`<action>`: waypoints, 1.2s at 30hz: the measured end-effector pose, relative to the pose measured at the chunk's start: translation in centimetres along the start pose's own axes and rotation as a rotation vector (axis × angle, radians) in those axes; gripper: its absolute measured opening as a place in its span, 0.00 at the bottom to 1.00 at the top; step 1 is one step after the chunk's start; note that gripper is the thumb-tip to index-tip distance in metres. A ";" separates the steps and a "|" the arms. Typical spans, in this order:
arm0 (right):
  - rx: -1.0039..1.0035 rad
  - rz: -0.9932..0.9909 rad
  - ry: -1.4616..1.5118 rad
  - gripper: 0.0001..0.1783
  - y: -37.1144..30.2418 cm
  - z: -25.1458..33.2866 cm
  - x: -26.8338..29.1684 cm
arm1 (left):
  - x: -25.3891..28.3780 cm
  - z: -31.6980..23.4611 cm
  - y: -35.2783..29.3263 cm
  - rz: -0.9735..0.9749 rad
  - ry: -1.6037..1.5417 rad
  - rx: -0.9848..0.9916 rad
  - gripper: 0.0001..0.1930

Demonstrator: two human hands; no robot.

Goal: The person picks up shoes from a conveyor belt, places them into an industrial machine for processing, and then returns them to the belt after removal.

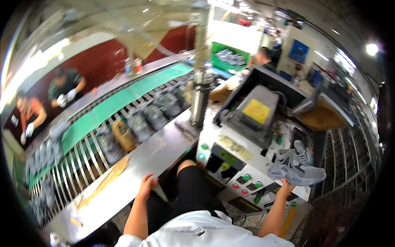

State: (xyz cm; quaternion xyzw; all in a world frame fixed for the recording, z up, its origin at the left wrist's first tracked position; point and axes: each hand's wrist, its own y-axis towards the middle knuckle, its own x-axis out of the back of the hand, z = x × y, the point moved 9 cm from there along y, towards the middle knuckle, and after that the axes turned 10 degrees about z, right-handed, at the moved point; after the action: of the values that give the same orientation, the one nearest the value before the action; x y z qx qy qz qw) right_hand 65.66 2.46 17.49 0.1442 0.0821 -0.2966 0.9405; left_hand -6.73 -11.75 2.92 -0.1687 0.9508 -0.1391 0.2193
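Note:
A grey sneaker (297, 166) with a thick sculpted sole rests in my right hand (286, 186), which grips it from beneath at the sole. I hold it over the right front corner of a white control machine (220, 142), its toe pointing right. My left hand (147, 185) is raised by the near edge of the metal worktop (162, 150). Its fingers are loosely bent and a little apart, and I see nothing in them.
Left of me runs a roller conveyor (78, 158) with a green belt (111, 106), carrying several grey shoes (140, 124) and a tan one (123, 136). A metal post (200, 94) stands beyond the worktop. Rollers (349, 156) lie at right. Two people (66, 88) work across the belt.

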 end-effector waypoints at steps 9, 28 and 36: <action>-0.497 1.356 0.379 0.43 -26.0 -0.8 -31.5 | -15.7 -7.4 -7.2 0.560 -0.094 -0.434 0.50; -0.401 1.992 -0.335 0.23 -40.7 -8.6 -40.6 | 18.4 -5.2 -21.3 -1.042 0.588 -0.536 0.43; -0.528 1.447 -0.347 0.09 -32.9 -16.8 -34.3 | 25.4 -13.1 -9.8 -1.176 0.509 -0.416 0.43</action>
State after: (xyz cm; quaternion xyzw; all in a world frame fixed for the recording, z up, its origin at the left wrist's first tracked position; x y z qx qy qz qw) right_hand 17.58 0.42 2.54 -0.1148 -0.1124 0.4000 0.9023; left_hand -31.75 -27.78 8.16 -0.6591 0.7297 -0.0849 -0.1609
